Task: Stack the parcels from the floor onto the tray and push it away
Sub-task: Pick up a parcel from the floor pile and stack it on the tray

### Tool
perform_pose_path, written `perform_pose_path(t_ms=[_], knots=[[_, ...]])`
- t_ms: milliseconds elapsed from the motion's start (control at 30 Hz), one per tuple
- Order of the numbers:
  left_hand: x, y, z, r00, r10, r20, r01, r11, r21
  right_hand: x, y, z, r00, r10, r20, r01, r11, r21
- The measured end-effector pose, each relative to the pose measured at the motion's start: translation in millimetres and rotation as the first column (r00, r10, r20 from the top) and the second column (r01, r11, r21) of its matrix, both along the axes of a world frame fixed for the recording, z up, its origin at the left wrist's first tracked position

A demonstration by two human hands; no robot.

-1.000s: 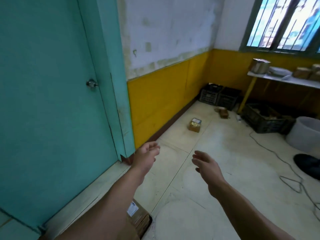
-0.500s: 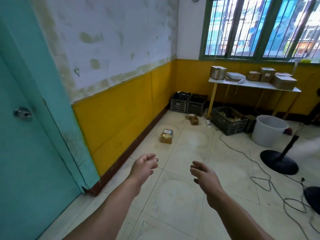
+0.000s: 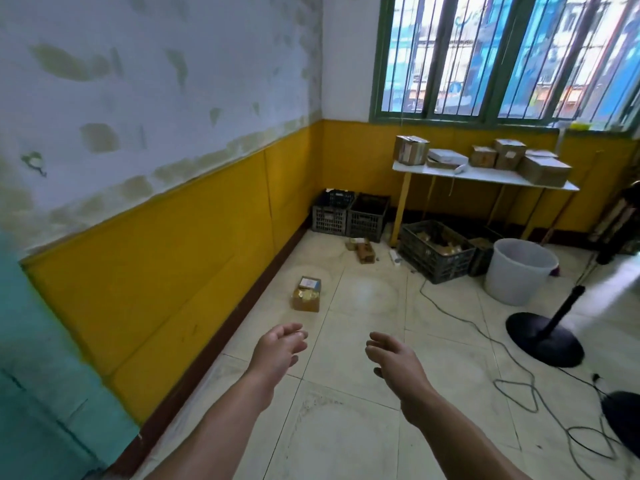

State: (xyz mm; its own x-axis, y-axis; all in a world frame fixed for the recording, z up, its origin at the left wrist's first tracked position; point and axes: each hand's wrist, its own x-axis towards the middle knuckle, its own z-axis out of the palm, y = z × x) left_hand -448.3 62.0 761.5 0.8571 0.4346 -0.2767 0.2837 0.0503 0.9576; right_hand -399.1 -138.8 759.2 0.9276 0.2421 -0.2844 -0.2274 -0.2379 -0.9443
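Observation:
A small brown parcel (image 3: 307, 294) with a white label lies on the tiled floor near the yellow wall. Two more small parcels (image 3: 362, 249) lie farther off, by the crates. My left hand (image 3: 280, 348) and my right hand (image 3: 393, 356) are stretched out in front of me, above the floor and short of the near parcel. Both hang with loosely curled fingers and hold nothing. No tray is in view.
A white table (image 3: 485, 176) under the window carries several cardboard boxes. Black crates (image 3: 349, 218) and a filled crate (image 3: 434, 251) stand on the floor beneath and beside it. A white bucket (image 3: 519, 270), a fan stand (image 3: 543, 337) and loose cables (image 3: 516, 389) occupy the right side.
The view has swung right, away from the teal door and towards the window corner. The box at my feet has left the view. Both hands stay empty and outstretched.

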Motion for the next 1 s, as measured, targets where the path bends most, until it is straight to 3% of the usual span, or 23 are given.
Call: perform_pose_path(t_ms=[600,767,1000], knots=[[293,148,-44,0.987,0.023,-0.161,-0.043,0.991,-0.123,292,145,-38,0.990,-0.022,-0.138,0.014,0.998,-0.054],[425,205,-73,0.971,0.046,-0.234,-0.069,0.993,-0.092,429,201,-74,0.978,-0.022,-0.210,0.012,0.999,-0.047],[542,264,-80,0.936,0.094,-0.340,-0.129,0.988,-0.082,566,261,-88,0.955,-0.004,-0.295,-0.027,0.995,-0.099]])
